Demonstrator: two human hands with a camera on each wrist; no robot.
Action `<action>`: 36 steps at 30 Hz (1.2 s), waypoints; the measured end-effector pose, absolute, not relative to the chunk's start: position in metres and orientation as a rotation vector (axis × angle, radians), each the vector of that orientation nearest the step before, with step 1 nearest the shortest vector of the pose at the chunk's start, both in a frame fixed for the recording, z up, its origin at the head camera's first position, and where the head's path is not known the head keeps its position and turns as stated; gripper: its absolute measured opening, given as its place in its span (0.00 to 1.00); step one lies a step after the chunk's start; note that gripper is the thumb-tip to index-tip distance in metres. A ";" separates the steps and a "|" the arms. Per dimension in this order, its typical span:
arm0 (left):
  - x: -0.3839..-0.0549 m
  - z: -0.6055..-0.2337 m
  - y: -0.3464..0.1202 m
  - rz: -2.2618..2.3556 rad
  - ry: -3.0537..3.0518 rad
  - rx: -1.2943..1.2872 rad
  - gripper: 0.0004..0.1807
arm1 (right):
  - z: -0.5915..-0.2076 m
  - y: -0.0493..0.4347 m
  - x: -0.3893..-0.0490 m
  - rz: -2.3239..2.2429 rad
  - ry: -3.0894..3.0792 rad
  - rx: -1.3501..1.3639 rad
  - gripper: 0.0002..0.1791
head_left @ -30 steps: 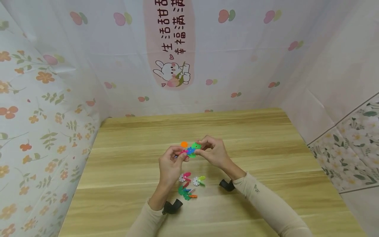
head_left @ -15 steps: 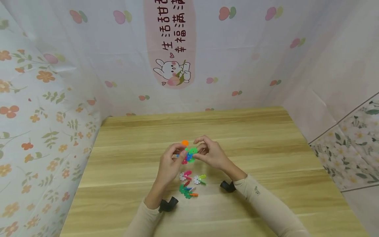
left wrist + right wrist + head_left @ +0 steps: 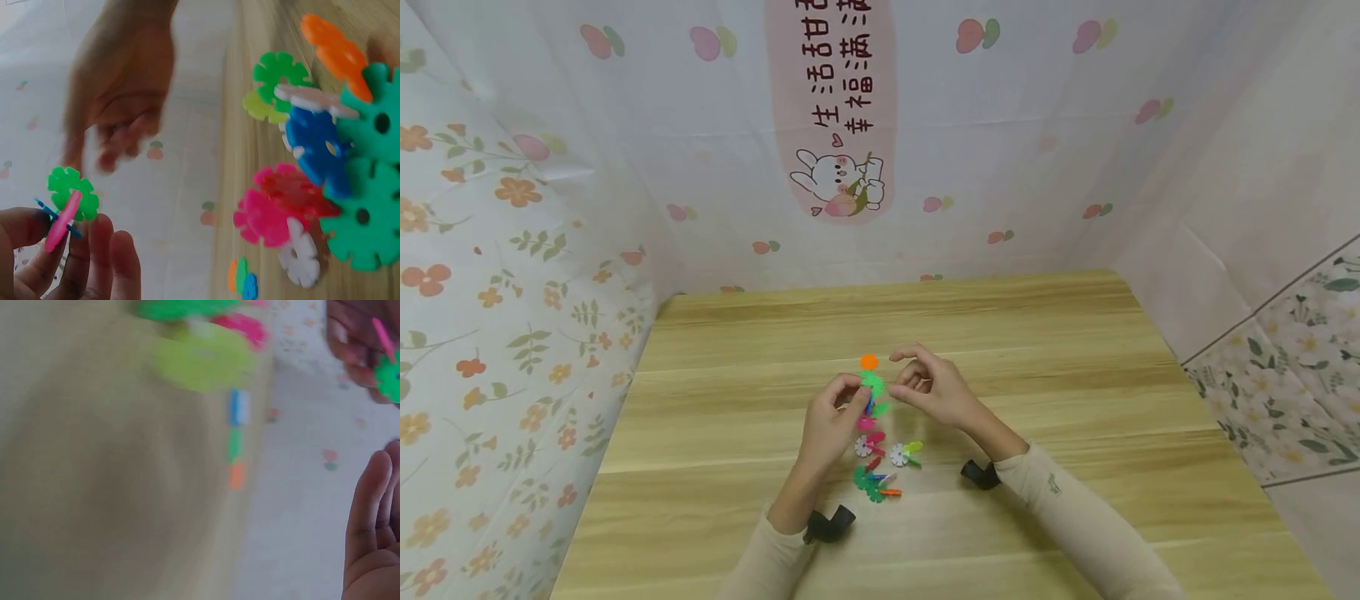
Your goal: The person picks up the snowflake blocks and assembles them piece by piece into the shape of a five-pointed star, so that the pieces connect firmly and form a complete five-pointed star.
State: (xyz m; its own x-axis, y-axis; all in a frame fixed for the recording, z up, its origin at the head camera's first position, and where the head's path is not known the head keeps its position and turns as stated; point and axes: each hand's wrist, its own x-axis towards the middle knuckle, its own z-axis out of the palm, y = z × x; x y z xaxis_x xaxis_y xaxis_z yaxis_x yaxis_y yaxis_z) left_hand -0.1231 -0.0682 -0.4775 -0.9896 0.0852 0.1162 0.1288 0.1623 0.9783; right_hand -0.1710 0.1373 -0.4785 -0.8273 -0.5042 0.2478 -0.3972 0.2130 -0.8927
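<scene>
My left hand (image 3: pixel 833 423) pinches a small cluster of joined notched plastic discs between thumb and fingers. In the left wrist view this cluster has a green disc (image 3: pixel 74 192) facing the camera, with a pink disc (image 3: pixel 63 222) and a blue disc (image 3: pixel 42 207) seen edge-on. My right hand (image 3: pixel 938 390) hovers just to the right of the cluster, fingers loosely bent and apart, holding nothing. An orange disc (image 3: pixel 868 362) lies on the table beyond the left fingertips. The left fingers partly hide the held discs in the head view.
Nearer me on the wooden table (image 3: pixel 1000 325) stand joined disc clusters: a white one (image 3: pixel 898 455) with green discs, another white-and-pink one (image 3: pixel 864 447), and a dark green group (image 3: pixel 875 493). Printed cloth (image 3: pixel 1000 150) hangs behind the table.
The right fingers have let go of the cluster and drawn slightly away to the right. The left hand has turned the cluster, its pink disc now nearer me.
</scene>
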 end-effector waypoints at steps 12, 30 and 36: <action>-0.114 -0.460 -0.080 -2.095 -2.306 -0.017 0.11 | -0.556 0.179 -0.148 -1.546 2.220 -0.722 0.31; -0.113 -0.480 -0.078 -2.150 -2.301 -0.012 0.12 | -0.552 0.174 -0.133 -1.440 2.387 -0.666 0.06; -0.110 -0.472 -0.073 -2.172 -2.328 -0.141 0.10 | -0.538 0.175 -0.138 -1.764 2.267 -0.513 0.08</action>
